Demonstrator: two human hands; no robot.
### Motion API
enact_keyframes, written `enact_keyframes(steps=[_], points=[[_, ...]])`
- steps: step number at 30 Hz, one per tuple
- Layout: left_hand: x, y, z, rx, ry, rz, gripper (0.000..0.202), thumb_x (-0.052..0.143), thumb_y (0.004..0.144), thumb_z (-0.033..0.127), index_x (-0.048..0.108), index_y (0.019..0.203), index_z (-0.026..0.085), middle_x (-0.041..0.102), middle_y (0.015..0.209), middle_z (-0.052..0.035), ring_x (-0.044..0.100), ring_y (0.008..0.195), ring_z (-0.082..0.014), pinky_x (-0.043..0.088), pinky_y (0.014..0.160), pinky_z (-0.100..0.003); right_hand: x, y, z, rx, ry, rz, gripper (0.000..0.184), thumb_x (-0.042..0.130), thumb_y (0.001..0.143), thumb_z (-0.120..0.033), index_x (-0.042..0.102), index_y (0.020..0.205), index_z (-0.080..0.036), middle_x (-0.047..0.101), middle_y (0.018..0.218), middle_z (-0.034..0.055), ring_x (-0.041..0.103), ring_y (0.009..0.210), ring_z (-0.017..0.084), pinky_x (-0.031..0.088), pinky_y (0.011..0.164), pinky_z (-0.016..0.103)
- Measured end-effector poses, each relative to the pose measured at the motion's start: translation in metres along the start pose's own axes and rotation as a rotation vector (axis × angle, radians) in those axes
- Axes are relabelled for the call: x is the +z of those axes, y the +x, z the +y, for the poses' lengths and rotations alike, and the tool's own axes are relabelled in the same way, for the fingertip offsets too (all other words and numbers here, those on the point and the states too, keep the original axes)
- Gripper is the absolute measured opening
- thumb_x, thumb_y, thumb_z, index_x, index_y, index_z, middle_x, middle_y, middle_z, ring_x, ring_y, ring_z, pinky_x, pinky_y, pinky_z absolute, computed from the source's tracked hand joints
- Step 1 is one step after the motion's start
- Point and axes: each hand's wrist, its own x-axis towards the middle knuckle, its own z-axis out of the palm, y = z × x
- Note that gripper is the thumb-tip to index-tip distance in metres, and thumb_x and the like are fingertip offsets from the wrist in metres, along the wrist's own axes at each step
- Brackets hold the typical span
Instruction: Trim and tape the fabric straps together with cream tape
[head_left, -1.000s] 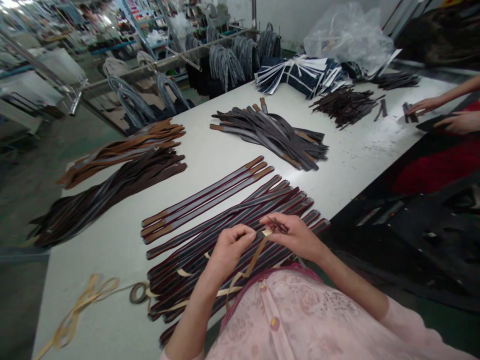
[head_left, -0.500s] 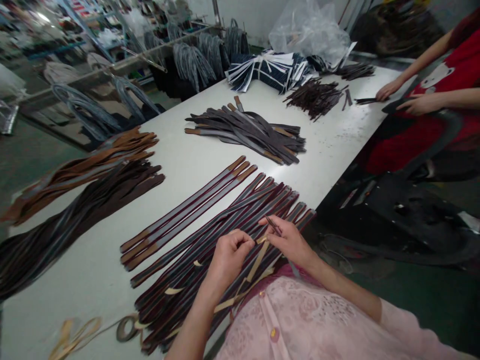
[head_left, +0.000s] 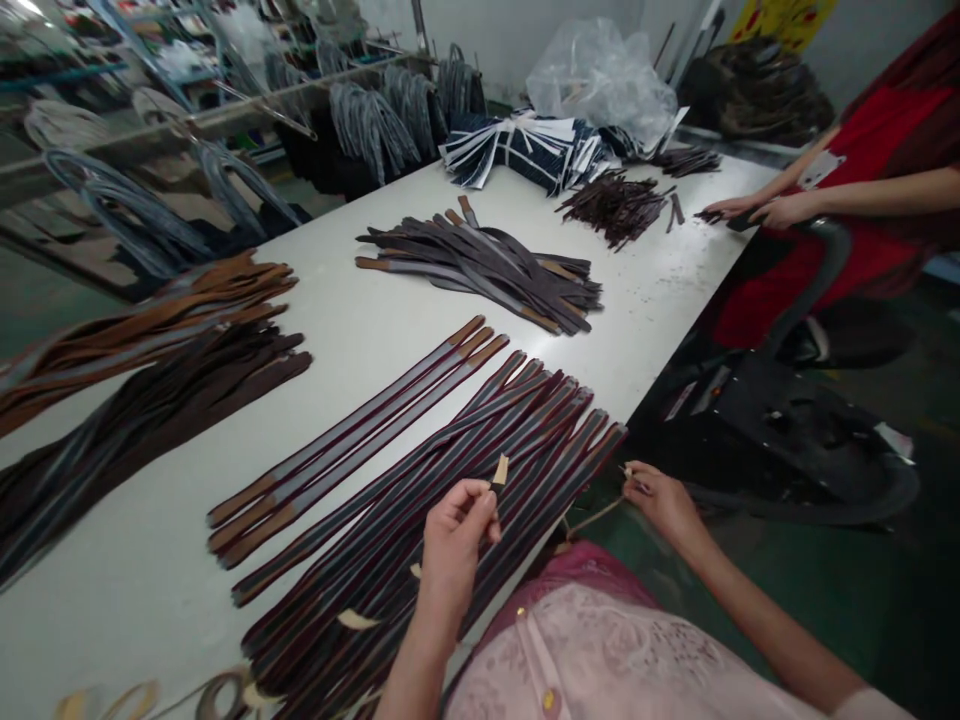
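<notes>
My left hand (head_left: 459,535) is closed, thumb against fingers, above a spread of dark strips. Up from its fingertips sticks a short piece of cream tape (head_left: 502,469) with a dark lower end. Off the table's right edge, my right hand (head_left: 661,500) pinches a thin cream strip (head_left: 598,517) that trails back towards my lap. A small pointed tip shows at its fingers; I cannot make out the tool. The dark strips with maroon edges (head_left: 420,490) lie side by side under my left hand, with small cream scraps (head_left: 357,620) on them.
Three grey strips with brown ends (head_left: 360,430) lie apart beyond. Brown strips (head_left: 217,300), dark strips (head_left: 202,410) and a grey pile (head_left: 487,265) rest on the table (head_left: 330,300). Tape rolls (head_left: 220,697) sit at the near left. A co-worker's hands (head_left: 787,210) work at the far right.
My hands have moved apart: the right has swung right and past the table edge, drawing a strip with it. My left now holds up a short tape piece. The view has shifted slightly.
</notes>
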Motion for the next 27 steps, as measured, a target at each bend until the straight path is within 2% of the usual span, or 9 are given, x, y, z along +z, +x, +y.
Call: enact_keyframes(steps=[2,5,8,10,12,13,16,19,27], points=[[-0.005,-0.001,0.004,0.004,-0.037,-0.011,0.018,0.058,0.071,0.032,0.053,0.074,0.015,0.051,0.051,0.0045,0.044,0.046,-0.0074,0.036,0.050,-0.020,0.005,0.000,-0.010,-0.064,-0.099,0.047,0.020,0.051,0.070,-0.034,0.064,0.074,-0.019,0.064,0.084,0.0061,0.058,0.075,0.020,0.042,0.067,0.030],[-0.009,-0.006,0.014,0.042,-0.058,0.006,0.019,0.059,0.070,0.031,0.053,0.077,0.015,0.053,0.056,0.0035,0.048,0.047,-0.0078,0.038,0.051,-0.021,0.014,0.008,-0.032,-0.060,-0.190,0.021,0.027,0.047,0.075,-0.030,0.062,0.097,-0.023,0.064,0.070,0.0038,0.059,0.067,0.019,0.042,0.064,0.030],[-0.010,-0.012,0.025,0.088,-0.041,0.039,0.018,0.058,0.072,0.031,0.053,0.076,0.015,0.053,0.057,0.0032,0.049,0.048,-0.0077,0.038,0.050,-0.020,0.012,0.018,-0.053,-0.145,-0.261,0.074,0.021,0.048,0.073,-0.021,0.064,0.086,-0.023,0.064,0.082,0.0054,0.058,0.076,0.020,0.042,0.067,0.030],[-0.009,-0.015,0.029,0.114,-0.005,0.069,0.017,0.056,0.073,0.032,0.053,0.075,0.015,0.052,0.053,0.0036,0.047,0.047,-0.0075,0.037,0.050,-0.020,0.005,0.018,-0.075,-0.234,-0.183,0.164,0.016,0.048,0.074,-0.023,0.064,0.077,-0.021,0.061,0.088,0.0063,0.056,0.078,0.019,0.042,0.068,0.030],[-0.007,-0.017,0.031,0.129,0.030,0.102,0.017,0.056,0.073,0.032,0.053,0.075,0.015,0.050,0.048,0.0044,0.045,0.046,-0.0074,0.037,0.050,-0.020,-0.003,0.011,-0.107,-0.320,-0.022,0.206,0.017,0.049,0.077,-0.028,0.063,0.077,-0.019,0.058,0.080,0.0051,0.053,0.071,0.017,0.041,0.064,0.029],[-0.006,-0.016,0.030,0.135,0.046,0.114,0.017,0.056,0.073,0.032,0.054,0.076,0.015,0.050,0.046,0.0047,0.045,0.045,-0.0073,0.037,0.050,-0.019,-0.005,0.005,-0.128,-0.360,0.063,0.176,0.017,0.049,0.078,-0.030,0.062,0.078,-0.019,0.056,0.074,0.0036,0.051,0.066,0.015,0.040,0.061,0.027],[-0.002,-0.015,0.027,0.169,0.094,0.129,0.016,0.056,0.073,0.031,0.054,0.076,0.015,0.050,0.048,0.0050,0.046,0.046,-0.0073,0.037,0.051,-0.019,-0.005,-0.013,-0.190,-0.524,0.254,-0.078,0.015,0.055,0.076,-0.031,0.063,0.080,-0.019,0.051,0.069,0.0010,0.047,0.061,0.012,0.037,0.055,0.024],[-0.001,-0.015,0.023,0.212,0.138,0.111,0.015,0.057,0.073,0.029,0.055,0.078,0.015,0.051,0.055,0.0041,0.048,0.050,-0.0078,0.039,0.051,-0.019,0.003,-0.021,-0.229,-0.629,0.295,-0.202,0.014,0.060,0.072,-0.027,0.064,0.084,-0.020,0.047,0.066,-0.0009,0.044,0.058,0.010,0.035,0.053,0.022],[-0.002,-0.020,0.022,0.336,0.256,0.092,0.014,0.051,0.076,0.027,0.058,0.085,0.018,0.051,0.074,0.0005,0.051,0.062,-0.0088,0.044,0.058,-0.020,0.010,-0.015,-0.231,-0.653,0.311,-0.295,0.007,0.057,0.072,-0.021,0.058,0.067,-0.018,0.047,0.066,-0.0009,0.045,0.061,0.010,0.034,0.054,0.022]])
